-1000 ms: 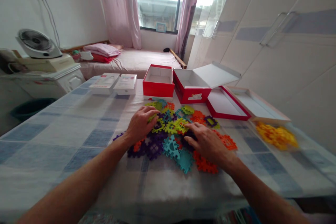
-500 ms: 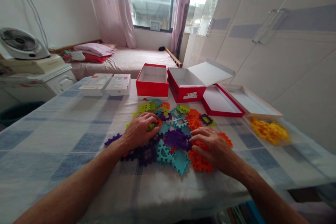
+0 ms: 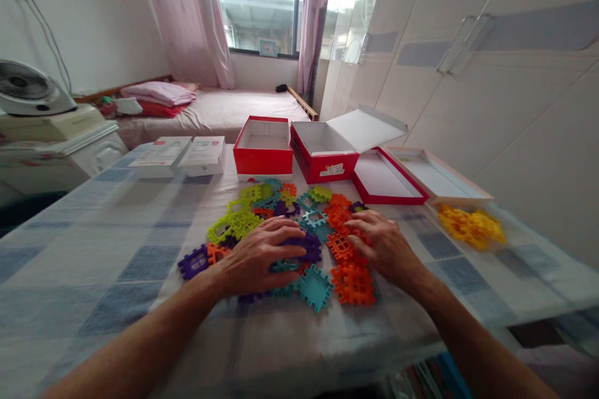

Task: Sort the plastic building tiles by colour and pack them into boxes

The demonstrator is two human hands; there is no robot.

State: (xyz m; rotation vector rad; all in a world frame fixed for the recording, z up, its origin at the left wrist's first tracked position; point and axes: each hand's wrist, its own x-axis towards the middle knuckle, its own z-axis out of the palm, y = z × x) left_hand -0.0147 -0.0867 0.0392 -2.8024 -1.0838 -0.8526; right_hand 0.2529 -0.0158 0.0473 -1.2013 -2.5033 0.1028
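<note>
My left forearm (image 3: 140, 338) is slanting from the bottom left corner, my left hand (image 3: 259, 255) spreading palm down just below the frame's centre, fingers loosely parted and pointing right. My right forearm (image 3: 477, 330) is angling from the lower right, my right hand (image 3: 390, 248) curving its fingers leftward, right of centre.

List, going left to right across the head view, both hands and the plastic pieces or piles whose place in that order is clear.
Purple piece at the far left → left hand → light blue square piece → right hand → yellow pile.
</note>
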